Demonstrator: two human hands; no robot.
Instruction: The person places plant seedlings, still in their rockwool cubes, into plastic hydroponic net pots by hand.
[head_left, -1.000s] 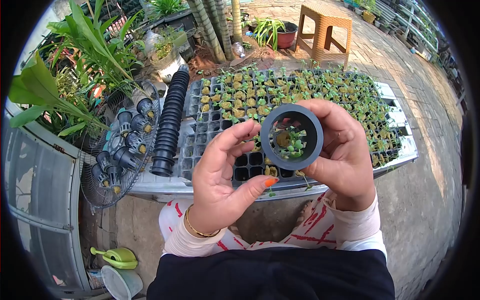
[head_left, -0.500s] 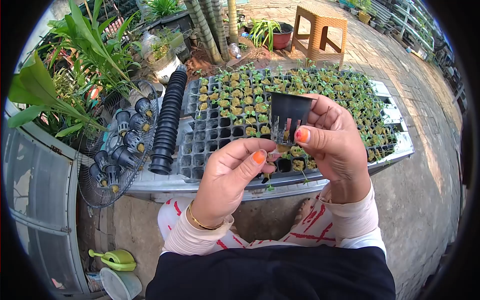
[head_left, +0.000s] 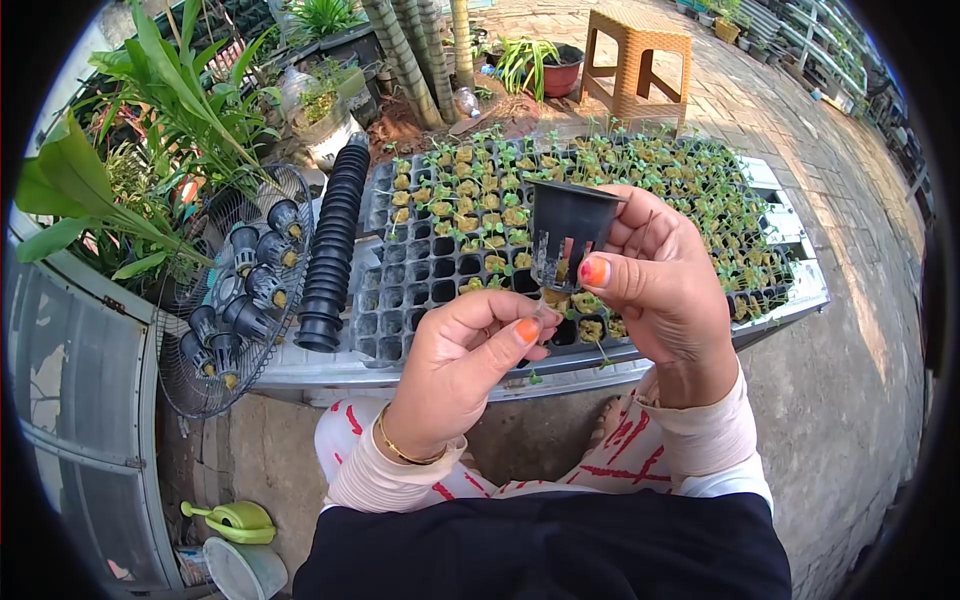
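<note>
My right hand (head_left: 665,275) grips a black net pot (head_left: 572,225) by its side, thumb in front, with the rim up and slightly tilted. A small yellowish plug (head_left: 555,297) shows just under the slotted base. My left hand (head_left: 475,345) is right below the pot, thumb and fingertips pinched together by that plug; what lies between them is mostly hidden. Behind and beneath both hands spreads the black seedling tray (head_left: 395,295), with green seedlings (head_left: 690,200) in yellowish plugs and some vacant cells at its left.
Left of the tray lies a long stack of nested black pots (head_left: 335,240). A wire basket (head_left: 180,385) beside it holds several net pots (head_left: 250,318) with plugs. A wicker-patterned stool (head_left: 640,65) stands behind; a green watering can (head_left: 240,520) is on the floor.
The net pot has shifted slightly left and tilted, so more of its rim shows. My left fingertips have moved a little right and closed together under its base.
</note>
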